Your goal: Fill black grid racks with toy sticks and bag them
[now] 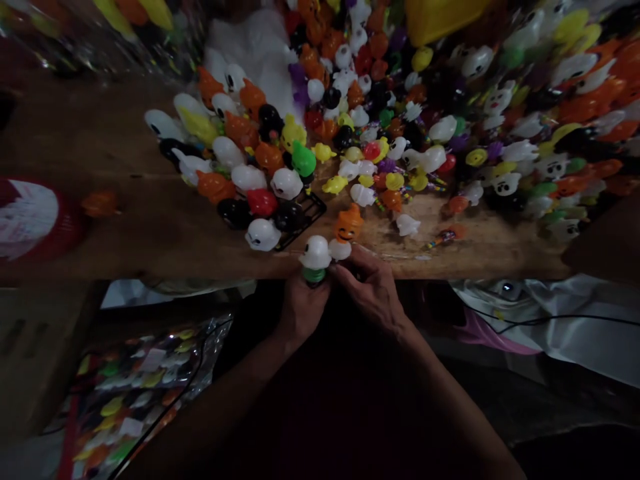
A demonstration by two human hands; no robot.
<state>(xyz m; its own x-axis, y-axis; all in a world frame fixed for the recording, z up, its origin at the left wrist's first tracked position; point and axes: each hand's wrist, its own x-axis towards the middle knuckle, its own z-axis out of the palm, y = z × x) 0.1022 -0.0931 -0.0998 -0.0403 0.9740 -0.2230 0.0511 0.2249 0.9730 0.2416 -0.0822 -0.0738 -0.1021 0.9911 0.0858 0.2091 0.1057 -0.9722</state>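
My left hand (305, 303) is wrapped round a small toy figure with a white skull-like head (316, 252) and a green ribbed part below it. Close beside it, my right hand (373, 287) has its thumb and fingers drawn together at a small white round piece (340, 250). Whether that piece is in the fingers or just behind them is hard to make out. Just beyond it is an orange smiling figure (349, 225) with a pointed top. Left of my hands, a black rack (315, 212) stands under rows of coloured toy heads (263, 235).
Loose toy figures (395, 180) cover the wooden table (130, 247) at the middle and right. A red tub (65, 220) stands at the left, near an orange piece (101, 203). Bagged toys (145, 380) lie below the table at left; a cable (565, 319) runs at right.
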